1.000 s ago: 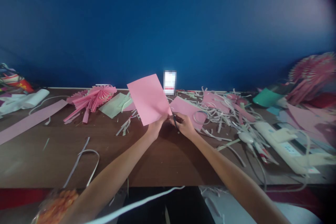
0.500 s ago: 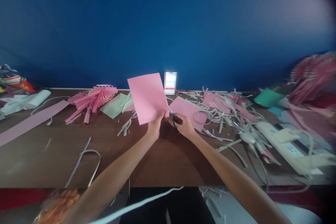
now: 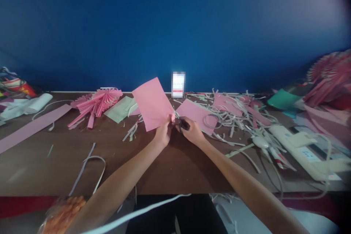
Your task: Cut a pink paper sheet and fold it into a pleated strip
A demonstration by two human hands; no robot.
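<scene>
My left hand (image 3: 163,133) pinches the lower right corner of a pink paper sheet (image 3: 152,103) and holds it up over the brown table (image 3: 164,168). Close beside it, my right hand (image 3: 192,130) is closed around a pair of dark-handled scissors (image 3: 181,123), whose blades meet the sheet's right edge near my left fingers. Both arms reach in from the bottom of the view.
Folded pink paper fans (image 3: 94,105) and a pale green sheet (image 3: 120,109) lie at the left. Another pink sheet (image 3: 197,114) and several curled paper strips (image 3: 236,117) lie at the right, beside a white power strip (image 3: 301,151). A long pink strip (image 3: 33,127) lies far left.
The pink sheet has tilted slightly left and my left fingers have shifted up its corner. The scissors stay at the sheet's right edge, and both hands have barely moved.
</scene>
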